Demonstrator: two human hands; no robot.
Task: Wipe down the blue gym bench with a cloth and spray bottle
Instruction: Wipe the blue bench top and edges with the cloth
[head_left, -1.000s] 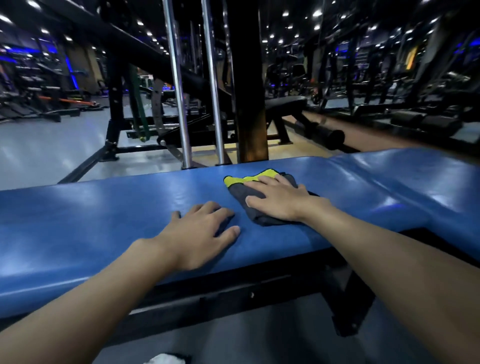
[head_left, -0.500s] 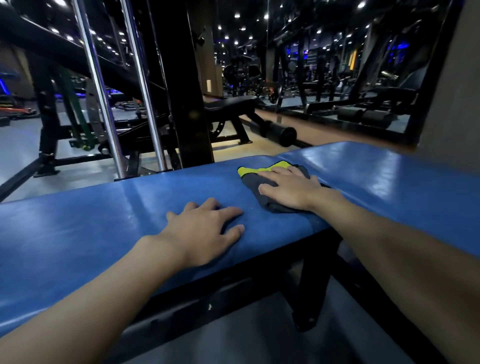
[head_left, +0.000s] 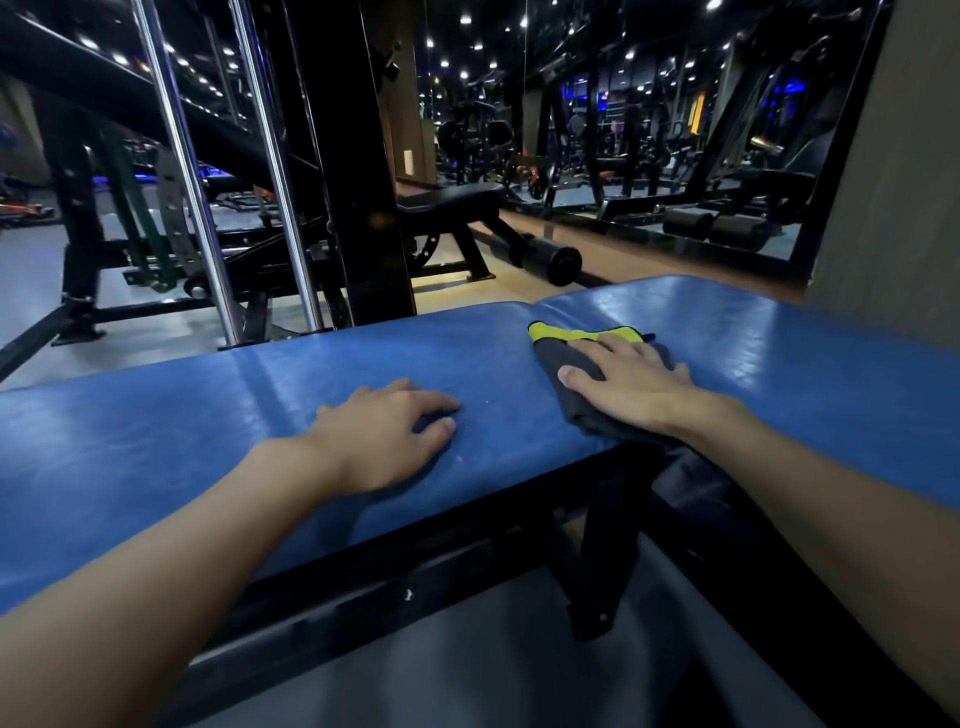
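The blue gym bench (head_left: 156, 431) runs across the view from left to right, its pad split by a seam near the right. A grey cloth with a yellow-green edge (head_left: 558, 351) lies on the pad just right of that seam, draped over the near edge. My right hand (head_left: 631, 387) presses flat on the cloth with straight fingers. My left hand (head_left: 387, 436) rests on the bare pad to the left of the cloth, fingers loosely bent and holding nothing. No spray bottle is in view.
A black upright post (head_left: 337, 156) and two chrome guide rods (head_left: 182, 166) stand just behind the bench. Beyond them sits a black bench (head_left: 452, 200) with roller pads (head_left: 550, 257). A grey wall (head_left: 893, 156) rises at the right. The bench's black frame (head_left: 608, 545) sits below the pad.
My right hand has slid the cloth rightward along the pad, across the seam. My left hand stays on the pad, its fingers now a little more bent. The camera has turned right.
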